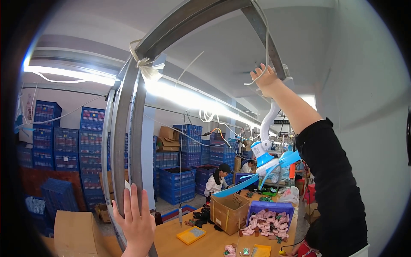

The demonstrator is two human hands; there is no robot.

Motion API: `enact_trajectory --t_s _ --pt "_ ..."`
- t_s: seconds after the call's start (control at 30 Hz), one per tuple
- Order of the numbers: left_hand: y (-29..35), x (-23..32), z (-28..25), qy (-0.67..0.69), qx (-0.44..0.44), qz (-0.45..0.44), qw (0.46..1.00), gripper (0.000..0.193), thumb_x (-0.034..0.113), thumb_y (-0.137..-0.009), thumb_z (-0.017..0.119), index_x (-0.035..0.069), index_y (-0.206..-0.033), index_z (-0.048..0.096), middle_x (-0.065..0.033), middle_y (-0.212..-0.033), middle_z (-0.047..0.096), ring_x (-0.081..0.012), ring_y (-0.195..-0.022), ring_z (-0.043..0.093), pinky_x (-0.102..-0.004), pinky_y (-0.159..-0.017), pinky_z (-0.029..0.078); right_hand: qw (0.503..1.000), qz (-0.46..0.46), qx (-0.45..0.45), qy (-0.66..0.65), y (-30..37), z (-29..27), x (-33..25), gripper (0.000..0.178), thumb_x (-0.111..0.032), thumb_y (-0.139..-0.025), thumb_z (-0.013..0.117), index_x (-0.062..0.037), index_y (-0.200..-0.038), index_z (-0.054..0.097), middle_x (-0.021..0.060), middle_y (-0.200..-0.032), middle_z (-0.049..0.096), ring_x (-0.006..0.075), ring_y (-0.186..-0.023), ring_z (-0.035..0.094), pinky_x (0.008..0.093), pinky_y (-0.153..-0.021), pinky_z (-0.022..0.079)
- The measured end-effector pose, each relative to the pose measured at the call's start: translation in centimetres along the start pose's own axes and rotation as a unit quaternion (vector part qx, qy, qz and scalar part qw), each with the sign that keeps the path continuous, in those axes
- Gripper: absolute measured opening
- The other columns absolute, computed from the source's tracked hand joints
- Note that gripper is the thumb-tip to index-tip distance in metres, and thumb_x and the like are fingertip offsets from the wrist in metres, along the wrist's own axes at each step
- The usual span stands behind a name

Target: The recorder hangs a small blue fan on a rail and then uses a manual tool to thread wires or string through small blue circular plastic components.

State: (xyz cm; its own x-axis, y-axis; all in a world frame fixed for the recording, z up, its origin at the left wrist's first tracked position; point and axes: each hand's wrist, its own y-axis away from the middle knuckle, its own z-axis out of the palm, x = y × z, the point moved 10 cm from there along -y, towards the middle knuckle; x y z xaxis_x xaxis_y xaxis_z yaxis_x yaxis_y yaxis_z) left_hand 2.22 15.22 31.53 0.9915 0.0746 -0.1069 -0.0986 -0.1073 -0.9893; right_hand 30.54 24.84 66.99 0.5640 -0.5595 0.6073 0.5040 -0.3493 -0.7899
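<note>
My left hand [136, 223] lies against the upright metal post [136, 141], fingers stretched up along it and nothing gripped. High on the right, my right hand [265, 80] reaches up by the overhead metal bar [269, 36], its fingers apart. A thin white cord [268, 45] hangs down from the bar and passes across those fingers. Beside my right wrist, a white clamp [287, 80] sits at the bar's end, partly hidden by my arm. Below it a curved white neck [269, 120] carries a small fan with blue blades [261, 167].
A wooden table [175, 244] below holds a cardboard box [230, 213], a purple crate [292, 210] of pink parts and a yellow tray [191, 235]. A tube light [188, 96] glows behind the post. Blue crates [90, 158] are stacked left; a person [217, 182] sits beyond the table.
</note>
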Motion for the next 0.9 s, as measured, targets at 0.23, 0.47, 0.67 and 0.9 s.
enact_trajectory --t_s 0.23,0.47,0.67,0.9 --pt "-0.1 0.3 0.6 -0.01 0.004 -0.002 1.0 0.065 0.0 -0.061 0.053 0.005 -0.125 0.04 -0.0127 -0.134 0.033 -0.028 -0.125 0.03 -0.0503 -0.1 0.021 0.988 -0.082 -0.075 -0.109 2.7 -0.7 -0.3 0.059 -0.008 -0.068 0.059 -0.005 -0.123 0.04 0.014 -0.129 0.036 0.0288 -0.124 0.03 0.0374 -0.1 0.029" --pt "0.2 -0.1 0.7 -0.033 -0.005 -0.006 0.999 0.063 0.003 -0.064 0.053 0.005 -0.125 0.039 -0.0123 -0.134 0.033 -0.0272 -0.125 0.03 -0.0501 -0.1 0.02 0.936 -0.032 -0.234 -0.261 7.1 -4.6 -0.3 0.031 -0.01 -0.072 0.054 -0.0018 -0.102 0.056 0.0161 -0.102 0.057 0.0294 -0.098 0.053 0.039 -0.082 0.042" --pt "-0.5 0.7 0.1 0.023 -0.001 0.013 1.0 0.064 0.007 -0.062 0.055 0.005 -0.124 0.04 -0.0146 -0.133 0.033 -0.0301 -0.124 0.03 -0.0526 -0.1 0.018 0.937 0.097 -0.014 -0.335 15.3 -17.3 2.6 0.014 -0.014 -0.075 0.054 -0.0042 -0.083 0.058 0.0132 -0.079 0.059 0.0305 -0.074 0.057 0.0386 -0.065 0.045" --pt "0.6 -0.5 -0.6 0.03 -0.041 0.024 0.998 0.059 0.016 -0.068 0.056 0.012 -0.125 0.041 -0.0122 -0.135 0.028 -0.0263 -0.126 0.025 -0.0545 -0.099 0.016 0.764 0.0 0.124 -0.634 24.0 -30.4 -4.1 0.015 -0.009 -0.071 0.061 -0.003 -0.085 0.058 0.0106 -0.077 0.06 0.0269 -0.068 0.059 0.0326 -0.059 0.048"
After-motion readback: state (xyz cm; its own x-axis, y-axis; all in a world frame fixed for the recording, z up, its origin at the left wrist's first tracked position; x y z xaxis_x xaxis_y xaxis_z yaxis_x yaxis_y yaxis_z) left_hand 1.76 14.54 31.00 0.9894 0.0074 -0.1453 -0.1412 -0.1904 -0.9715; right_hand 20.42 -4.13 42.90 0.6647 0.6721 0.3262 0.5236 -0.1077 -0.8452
